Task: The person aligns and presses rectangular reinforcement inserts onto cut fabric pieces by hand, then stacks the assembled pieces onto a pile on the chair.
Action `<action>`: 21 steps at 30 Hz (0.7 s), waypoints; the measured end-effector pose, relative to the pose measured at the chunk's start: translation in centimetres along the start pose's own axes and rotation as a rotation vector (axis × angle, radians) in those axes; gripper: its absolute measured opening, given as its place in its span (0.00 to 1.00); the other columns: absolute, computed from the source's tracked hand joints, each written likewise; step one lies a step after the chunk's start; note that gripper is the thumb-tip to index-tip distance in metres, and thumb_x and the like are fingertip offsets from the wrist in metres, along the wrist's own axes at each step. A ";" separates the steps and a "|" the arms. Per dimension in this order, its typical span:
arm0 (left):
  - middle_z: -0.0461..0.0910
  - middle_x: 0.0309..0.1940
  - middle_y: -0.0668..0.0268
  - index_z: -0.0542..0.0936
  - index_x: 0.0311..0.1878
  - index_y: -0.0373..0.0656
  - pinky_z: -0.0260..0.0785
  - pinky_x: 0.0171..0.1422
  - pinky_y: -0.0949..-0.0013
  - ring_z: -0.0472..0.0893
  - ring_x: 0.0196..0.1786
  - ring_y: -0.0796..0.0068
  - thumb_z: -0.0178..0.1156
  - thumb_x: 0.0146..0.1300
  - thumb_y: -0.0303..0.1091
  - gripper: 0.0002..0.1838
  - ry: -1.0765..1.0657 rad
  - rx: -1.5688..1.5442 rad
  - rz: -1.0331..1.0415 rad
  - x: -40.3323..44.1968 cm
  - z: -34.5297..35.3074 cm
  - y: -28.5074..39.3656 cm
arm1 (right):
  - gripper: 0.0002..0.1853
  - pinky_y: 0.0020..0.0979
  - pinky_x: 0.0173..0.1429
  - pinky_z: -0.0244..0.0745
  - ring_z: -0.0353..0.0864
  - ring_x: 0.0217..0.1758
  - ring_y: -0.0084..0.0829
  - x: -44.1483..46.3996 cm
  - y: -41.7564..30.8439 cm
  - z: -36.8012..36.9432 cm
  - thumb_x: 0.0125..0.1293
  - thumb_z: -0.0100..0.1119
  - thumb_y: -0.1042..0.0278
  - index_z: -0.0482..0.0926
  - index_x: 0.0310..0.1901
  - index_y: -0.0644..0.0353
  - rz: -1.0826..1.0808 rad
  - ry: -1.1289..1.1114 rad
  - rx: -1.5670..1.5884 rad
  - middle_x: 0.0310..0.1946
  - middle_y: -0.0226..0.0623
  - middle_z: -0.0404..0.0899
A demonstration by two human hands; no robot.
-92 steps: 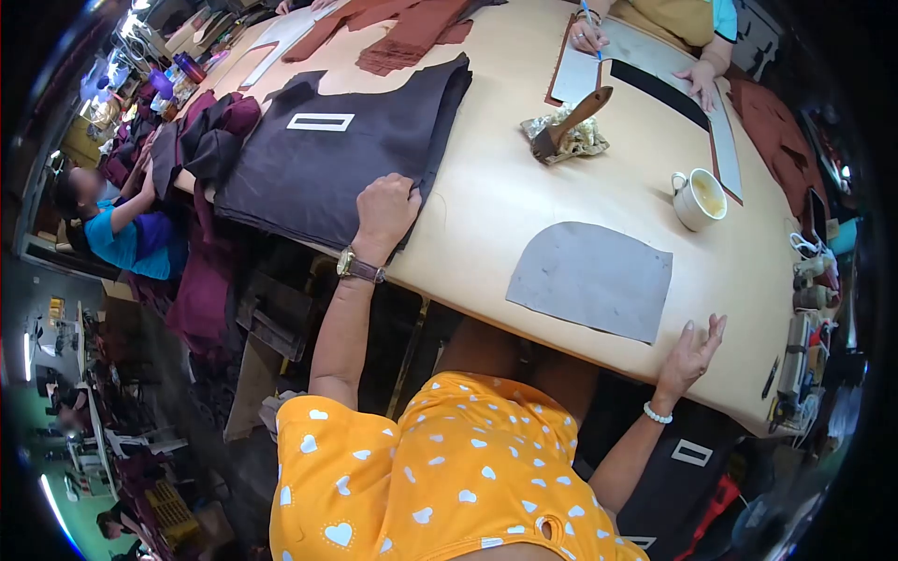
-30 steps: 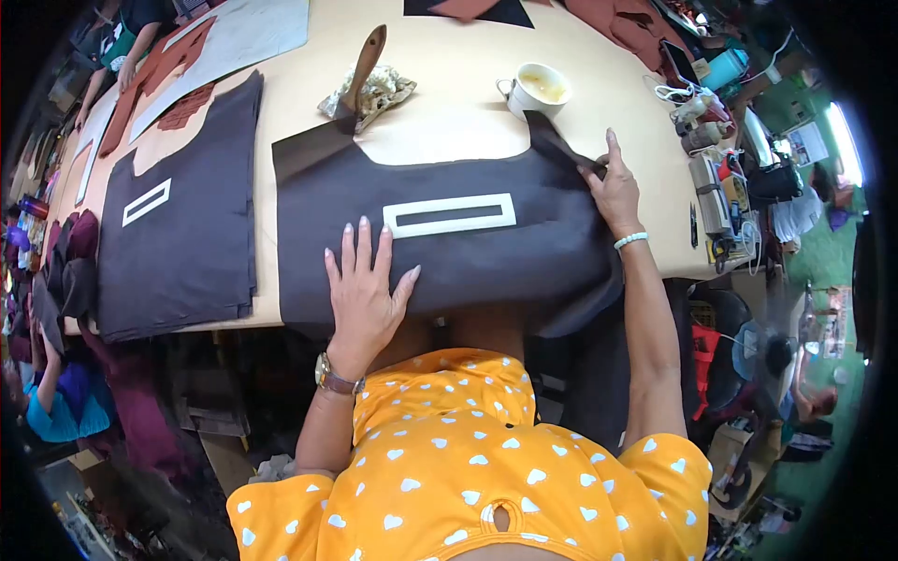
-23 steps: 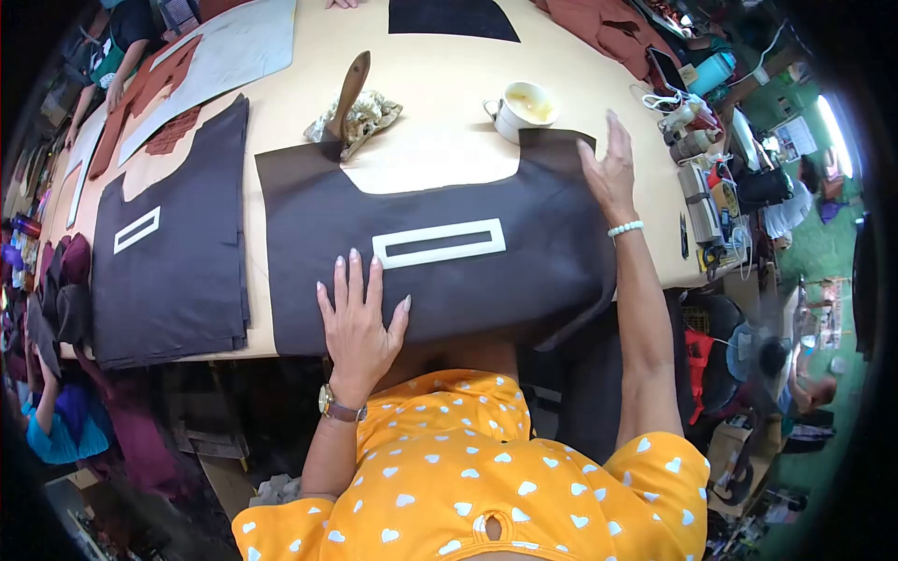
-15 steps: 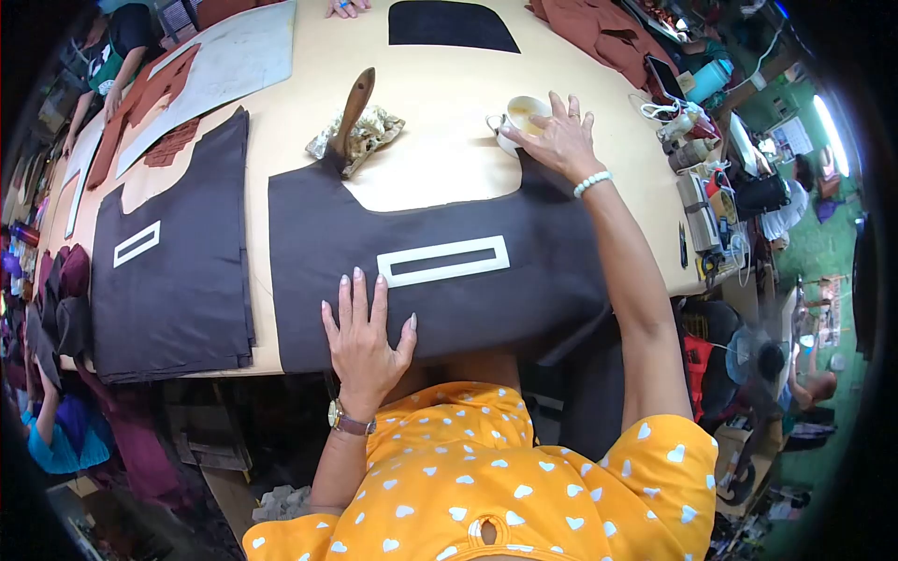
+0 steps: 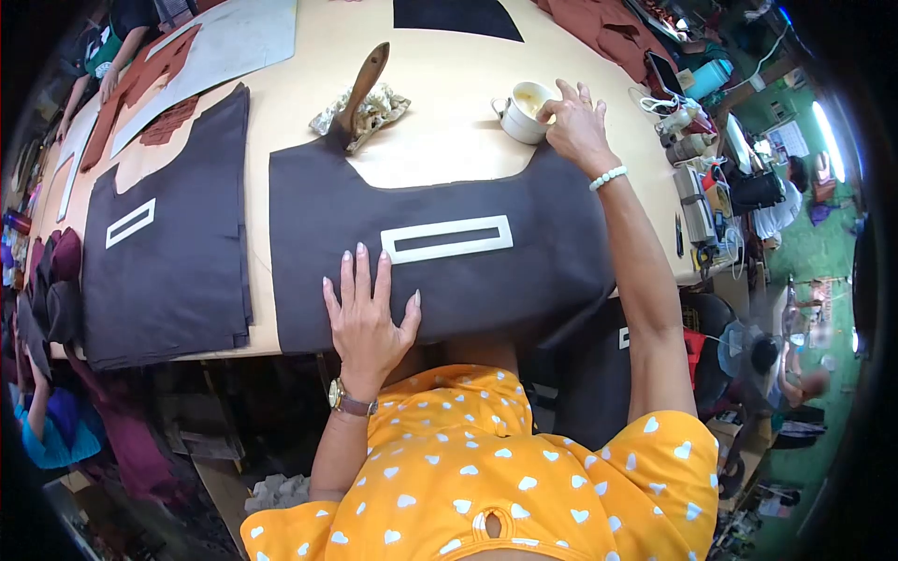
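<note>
A dark fabric panel (image 5: 468,299) with a white rectangular frame (image 5: 447,239) on it lies on the table in front of me, its lower right part hanging over the edge. My left hand (image 5: 367,313) rests flat on the panel, fingers spread, just below the frame's left end. My right hand (image 5: 577,126) is over the panel's upper right corner, beside a white cup (image 5: 524,114) of pale yellowish stuff; its fingers are raised and apart. A wooden-handled brush (image 5: 363,89) leans on a crumpled patterned cloth (image 5: 382,110) above the panel's upper left.
A stack of dark panels (image 5: 173,243) with a white frame lies left on the table (image 5: 264,187). Behind are rust-coloured pieces, a grey-white sheet (image 5: 245,47) and a black piece (image 5: 458,17). A phone, bottle (image 5: 709,79) and cables line the right edge. Other people are at the left.
The dark panel with its frame now lies before me, where a grey piece was earlier. My right hand has moved from the panel's right corner up and left beside the cup. My left hand stays flat.
</note>
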State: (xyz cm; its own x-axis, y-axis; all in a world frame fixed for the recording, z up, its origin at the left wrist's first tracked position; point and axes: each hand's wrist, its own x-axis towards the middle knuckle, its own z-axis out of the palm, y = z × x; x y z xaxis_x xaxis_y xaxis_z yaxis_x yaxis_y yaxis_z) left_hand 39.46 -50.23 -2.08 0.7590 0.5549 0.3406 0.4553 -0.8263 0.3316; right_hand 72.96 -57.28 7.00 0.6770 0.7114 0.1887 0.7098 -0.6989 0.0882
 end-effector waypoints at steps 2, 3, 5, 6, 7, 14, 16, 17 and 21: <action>0.63 0.64 0.52 0.70 0.61 0.43 0.49 0.68 0.43 0.61 0.67 0.53 0.58 0.55 0.45 0.30 0.006 -0.010 -0.002 -0.1 0.0 0.0 | 0.16 0.61 0.66 0.47 0.52 0.71 0.52 -0.4 -0.5 -0.9 0.48 0.48 0.78 0.83 0.34 0.51 -0.017 -0.020 -0.014 0.64 0.45 0.62; 0.63 0.64 0.52 0.70 0.61 0.43 0.49 0.68 0.43 0.61 0.68 0.53 0.58 0.55 0.45 0.30 0.009 -0.011 -0.001 -0.1 0.0 0.0 | 0.15 0.62 0.65 0.48 0.53 0.70 0.53 -0.9 -0.8 -1.2 0.49 0.49 0.77 0.83 0.34 0.51 -0.057 -0.017 0.019 0.64 0.45 0.63; 0.63 0.64 0.52 0.70 0.61 0.43 0.49 0.68 0.43 0.61 0.68 0.53 0.58 0.56 0.45 0.30 0.010 -0.014 0.001 -0.1 0.1 -0.1 | 0.14 0.63 0.64 0.49 0.55 0.68 0.55 -2.6 -1.5 -1.5 0.51 0.49 0.75 0.84 0.35 0.50 -0.134 -0.010 0.084 0.63 0.45 0.63; 0.63 0.64 0.52 0.70 0.61 0.43 0.49 0.68 0.43 0.61 0.68 0.53 0.58 0.56 0.46 0.30 0.012 -0.009 0.003 -0.1 0.2 -0.1 | 0.15 0.62 0.64 0.50 0.55 0.68 0.55 -3.9 -2.0 -1.4 0.51 0.49 0.76 0.83 0.36 0.50 -0.189 0.031 0.136 0.62 0.46 0.63; 0.63 0.64 0.52 0.70 0.61 0.43 0.49 0.68 0.43 0.61 0.68 0.53 0.58 0.56 0.46 0.30 0.014 -0.005 0.005 -0.1 0.2 -0.2 | 0.16 0.62 0.64 0.50 0.55 0.68 0.55 -5.8 -2.7 -1.2 0.51 0.48 0.77 0.83 0.37 0.50 -0.242 0.072 0.186 0.62 0.47 0.63; 0.63 0.64 0.51 0.70 0.61 0.42 0.48 0.68 0.42 0.61 0.68 0.53 0.57 0.57 0.46 0.30 0.006 0.009 0.015 -0.2 0.3 -0.2 | 0.32 0.44 0.73 0.44 0.49 0.70 0.57 -16.2 -5.5 2.8 0.45 0.38 0.87 0.78 0.51 0.50 -0.078 -0.054 0.691 0.65 0.50 0.58; 0.63 0.64 0.51 0.70 0.61 0.42 0.48 0.68 0.42 0.60 0.68 0.53 0.56 0.57 0.46 0.30 0.004 0.013 0.019 -0.2 0.3 -0.2 | 0.31 0.55 0.70 0.43 0.48 0.70 0.58 -17.1 -5.6 4.0 0.49 0.41 0.86 0.76 0.54 0.46 -0.071 -0.074 0.643 0.65 0.51 0.56; 0.63 0.64 0.51 0.70 0.61 0.42 0.48 0.68 0.42 0.60 0.68 0.53 0.56 0.57 0.46 0.30 0.006 0.014 0.021 -0.2 0.4 -0.3 | 0.31 0.61 0.68 0.43 0.48 0.70 0.58 -17.3 -5.8 3.9 0.51 0.42 0.85 0.75 0.56 0.44 -0.067 -0.084 0.619 0.65 0.52 0.56; 0.63 0.64 0.51 0.69 0.61 0.42 0.48 0.68 0.42 0.60 0.68 0.52 0.56 0.58 0.47 0.30 0.010 0.023 0.025 -0.2 0.4 -0.2 | 0.30 0.60 0.69 0.41 0.48 0.71 0.55 -17.7 -7.4 2.9 0.55 0.45 0.80 0.69 0.61 0.44 -0.012 -0.118 0.213 0.66 0.49 0.55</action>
State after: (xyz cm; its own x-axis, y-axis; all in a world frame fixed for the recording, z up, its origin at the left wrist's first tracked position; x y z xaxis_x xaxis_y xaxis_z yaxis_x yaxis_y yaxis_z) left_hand 39.37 -50.24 -2.56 0.7659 0.5347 0.3570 0.4469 -0.8420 0.3023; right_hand 56.29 -64.44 0.18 0.6772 0.7323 0.0720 0.7347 -0.6675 -0.1209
